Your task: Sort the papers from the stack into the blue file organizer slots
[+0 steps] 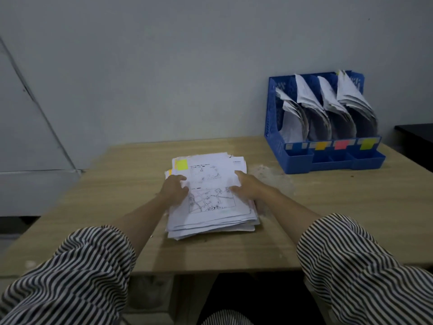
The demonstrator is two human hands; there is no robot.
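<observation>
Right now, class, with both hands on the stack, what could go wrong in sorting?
1. The stack is ragged, so lifting the top sheet may drag extra pages.
2. The organizer slots are already stuffed with curling papers; another sheet may crumple or tip them out.

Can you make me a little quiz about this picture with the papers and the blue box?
1. True or false: the top sheet of the paper stack has a yellow sticky note at its far left corner.
2. How many slots of the blue file organizer already hold papers?
3. Which label on the organizer's front matches the note: A the orange label, B the pink label, or C the yellow-green label?

Key:
1. True.
2. Four.
3. C. Meanwhile the left hand and right hand rest on the stack.
</observation>
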